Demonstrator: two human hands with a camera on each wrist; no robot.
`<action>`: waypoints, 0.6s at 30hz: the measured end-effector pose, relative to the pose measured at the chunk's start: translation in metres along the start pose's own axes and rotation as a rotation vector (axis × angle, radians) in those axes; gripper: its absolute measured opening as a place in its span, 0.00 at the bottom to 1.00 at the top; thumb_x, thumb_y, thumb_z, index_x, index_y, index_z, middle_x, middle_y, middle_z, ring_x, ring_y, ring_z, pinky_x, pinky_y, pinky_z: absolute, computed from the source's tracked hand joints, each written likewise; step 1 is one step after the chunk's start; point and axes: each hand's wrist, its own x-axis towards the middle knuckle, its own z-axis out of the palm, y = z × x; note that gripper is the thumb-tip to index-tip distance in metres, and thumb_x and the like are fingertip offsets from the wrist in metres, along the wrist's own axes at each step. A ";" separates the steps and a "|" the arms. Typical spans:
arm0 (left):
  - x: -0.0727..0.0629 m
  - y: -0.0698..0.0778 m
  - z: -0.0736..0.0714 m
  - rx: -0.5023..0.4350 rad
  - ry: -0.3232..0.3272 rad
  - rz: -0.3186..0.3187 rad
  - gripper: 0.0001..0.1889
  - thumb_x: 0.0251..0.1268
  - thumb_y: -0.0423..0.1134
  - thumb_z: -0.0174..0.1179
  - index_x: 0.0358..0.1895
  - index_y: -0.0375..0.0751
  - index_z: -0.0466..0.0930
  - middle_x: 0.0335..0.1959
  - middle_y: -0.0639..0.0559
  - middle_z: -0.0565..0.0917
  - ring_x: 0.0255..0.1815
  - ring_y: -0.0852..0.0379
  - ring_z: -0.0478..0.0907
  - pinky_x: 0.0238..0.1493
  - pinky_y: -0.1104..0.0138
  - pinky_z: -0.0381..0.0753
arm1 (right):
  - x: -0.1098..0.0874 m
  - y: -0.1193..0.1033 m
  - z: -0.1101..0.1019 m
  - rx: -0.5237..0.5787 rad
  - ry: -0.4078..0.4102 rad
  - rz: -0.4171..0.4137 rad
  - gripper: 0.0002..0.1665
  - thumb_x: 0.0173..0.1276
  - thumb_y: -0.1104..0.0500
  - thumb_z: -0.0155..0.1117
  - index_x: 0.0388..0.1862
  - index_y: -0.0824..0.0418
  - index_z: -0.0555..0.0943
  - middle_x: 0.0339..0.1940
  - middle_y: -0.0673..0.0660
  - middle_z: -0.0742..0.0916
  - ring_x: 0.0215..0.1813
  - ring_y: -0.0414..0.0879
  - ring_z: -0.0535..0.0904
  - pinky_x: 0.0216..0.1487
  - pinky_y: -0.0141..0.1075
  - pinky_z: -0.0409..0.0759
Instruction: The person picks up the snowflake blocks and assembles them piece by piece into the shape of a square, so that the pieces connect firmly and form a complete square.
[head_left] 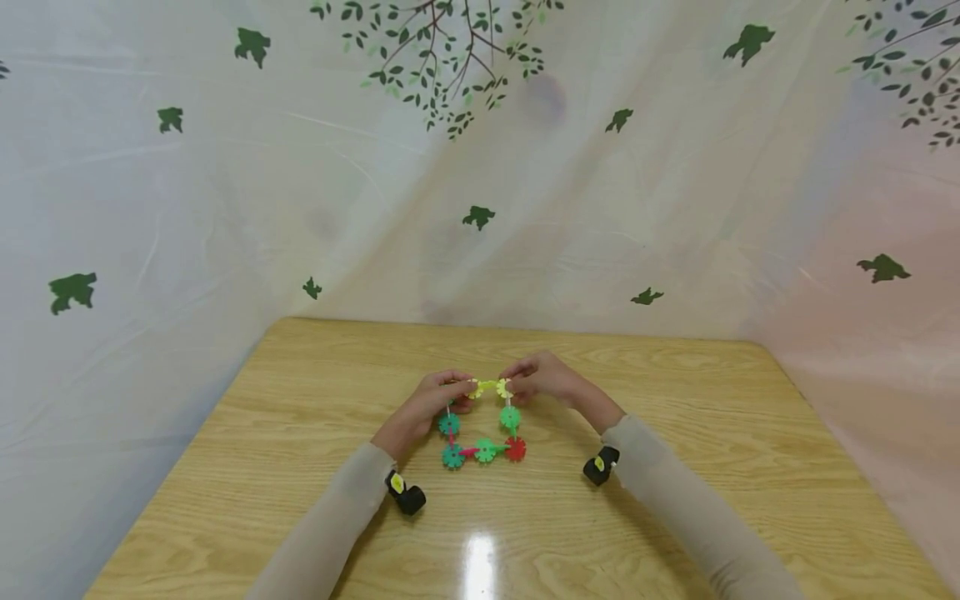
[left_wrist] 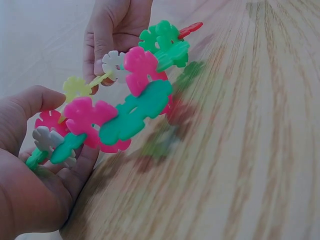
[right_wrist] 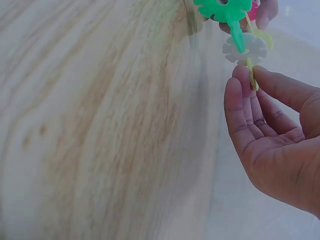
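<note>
A chain of slotted plastic snowflake discs, bent into a roughly square ring, is held just above the wooden table by both hands. At the ring's far left corner my left hand point(head_left: 435, 398) grips it, thumb by a yellow disc point(left_wrist: 76, 89) and fingers under the white disc point(left_wrist: 47, 140) and green ones. My right hand point(head_left: 546, 377) pinches a yellow disc point(right_wrist: 252, 75) between thumb and fingertips at the far right corner, beside another white disc point(right_wrist: 245, 48). Toward me hang teal discs point(head_left: 453, 456), a green disc point(head_left: 485, 451) and a red disc point(head_left: 515, 449).
The wooden table point(head_left: 300, 467) runs back to a pale cloth backdrop point(head_left: 555, 275) printed with leaves and birds. A black wrist camera point(head_left: 406, 493) sits on the left sleeve, and a second wrist camera point(head_left: 602, 466) on the right.
</note>
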 end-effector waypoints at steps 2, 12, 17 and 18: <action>0.000 0.000 0.000 -0.003 0.001 -0.002 0.15 0.72 0.38 0.64 0.55 0.32 0.80 0.34 0.54 0.85 0.33 0.62 0.84 0.42 0.69 0.87 | -0.001 0.000 -0.001 0.002 0.001 -0.009 0.18 0.73 0.65 0.65 0.58 0.74 0.81 0.41 0.56 0.89 0.37 0.44 0.88 0.49 0.45 0.89; 0.000 0.000 0.000 -0.009 -0.007 -0.003 0.16 0.71 0.37 0.64 0.55 0.32 0.80 0.34 0.54 0.85 0.33 0.62 0.84 0.41 0.70 0.86 | -0.002 -0.001 0.000 0.020 0.031 -0.022 0.19 0.72 0.64 0.66 0.58 0.73 0.81 0.40 0.55 0.89 0.37 0.45 0.88 0.52 0.49 0.88; 0.000 0.000 -0.001 -0.002 -0.016 0.002 0.16 0.71 0.37 0.65 0.56 0.31 0.80 0.34 0.55 0.85 0.33 0.62 0.84 0.41 0.70 0.86 | -0.002 -0.001 0.001 0.021 0.036 -0.023 0.18 0.73 0.65 0.65 0.57 0.73 0.82 0.37 0.53 0.88 0.36 0.44 0.88 0.50 0.48 0.88; 0.000 -0.001 -0.001 0.000 -0.017 0.004 0.16 0.71 0.37 0.64 0.56 0.31 0.80 0.34 0.55 0.85 0.33 0.62 0.84 0.41 0.70 0.86 | -0.002 -0.001 0.001 0.020 0.035 -0.026 0.17 0.72 0.65 0.65 0.57 0.73 0.82 0.36 0.52 0.88 0.36 0.44 0.88 0.50 0.48 0.88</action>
